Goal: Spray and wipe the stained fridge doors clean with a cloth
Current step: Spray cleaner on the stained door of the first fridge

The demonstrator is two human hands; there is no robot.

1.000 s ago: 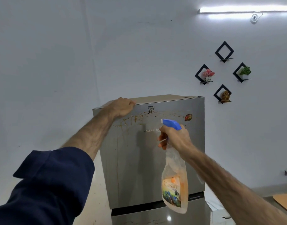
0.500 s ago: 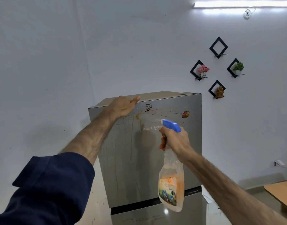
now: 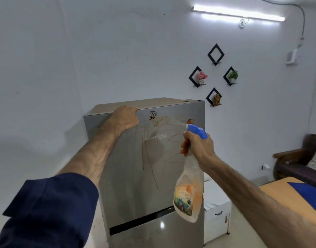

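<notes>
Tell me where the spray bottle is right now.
In the head view, the spray bottle hangs right of centre, gripped at its neck by the right hand, its blue nozzle aimed at the stained upper fridge door.

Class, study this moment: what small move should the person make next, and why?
Probably squeeze the trigger again: the right hand aims the spray bottle at the upper fridge door, where orange streaks remain, while the left hand grips its top edge.
</notes>
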